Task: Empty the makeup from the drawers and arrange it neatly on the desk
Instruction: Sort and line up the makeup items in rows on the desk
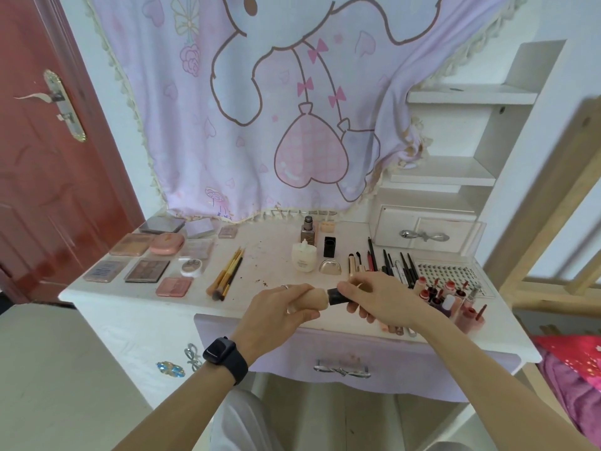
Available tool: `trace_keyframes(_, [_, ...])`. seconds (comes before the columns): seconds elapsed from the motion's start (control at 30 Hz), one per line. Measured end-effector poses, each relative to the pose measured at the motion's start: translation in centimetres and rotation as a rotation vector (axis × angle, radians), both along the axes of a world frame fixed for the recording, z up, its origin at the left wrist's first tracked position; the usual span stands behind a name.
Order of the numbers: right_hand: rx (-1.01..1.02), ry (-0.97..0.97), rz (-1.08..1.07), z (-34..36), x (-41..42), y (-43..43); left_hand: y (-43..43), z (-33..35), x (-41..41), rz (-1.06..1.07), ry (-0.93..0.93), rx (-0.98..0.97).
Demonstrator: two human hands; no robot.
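Both hands meet just above the near edge of the white table (pixel 270 255). The left hand (pixel 279 309) wraps its fingers (pixel 292 296) round a rounded beige foundation bottle (pixel 317 299), and the right hand (pixel 377 297) pinches its black cap (pixel 335 296). I judge the cap should be snug before the bottle is stood upright farther back beside the squat white jar (pixel 304 257), between the gold-handled brushes (pixel 227 273) on the left and the dark pencils (pixel 393 265) on the right.

Two hands (pixel 276 309), one bottle (pixel 317 299), one watch (pixel 224 354), one door (pixel 48 177)
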State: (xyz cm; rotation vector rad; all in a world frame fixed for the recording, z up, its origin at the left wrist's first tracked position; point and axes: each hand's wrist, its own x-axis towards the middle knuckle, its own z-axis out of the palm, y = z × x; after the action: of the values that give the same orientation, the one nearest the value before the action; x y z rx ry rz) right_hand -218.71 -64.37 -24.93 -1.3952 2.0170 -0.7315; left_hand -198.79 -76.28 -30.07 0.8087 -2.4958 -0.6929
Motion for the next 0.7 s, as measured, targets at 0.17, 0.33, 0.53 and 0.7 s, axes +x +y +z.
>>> trace_keyframes(0.17, [-0.085,-0.134,0.022,0.1,0.0,0.0,-0.2,-0.1,0.1,0.009,-0.007,0.022])
trace_keyframes(0.33, [-0.011,-0.11,-0.063,0.4,0.7,-0.8,-0.2,0.3,-0.2,0.002,0.002,0.027])
trace_keyframes(0.53, [-0.162,-0.092,0.0,-0.6,0.2,-0.6,-0.5,1.0,-0.2,0.004,0.024,0.013])
trace_keyframes(0.7, [-0.171,-0.141,-0.017,-0.1,0.7,-0.2,-0.7,0.9,-0.3,-0.001,0.017,0.006])
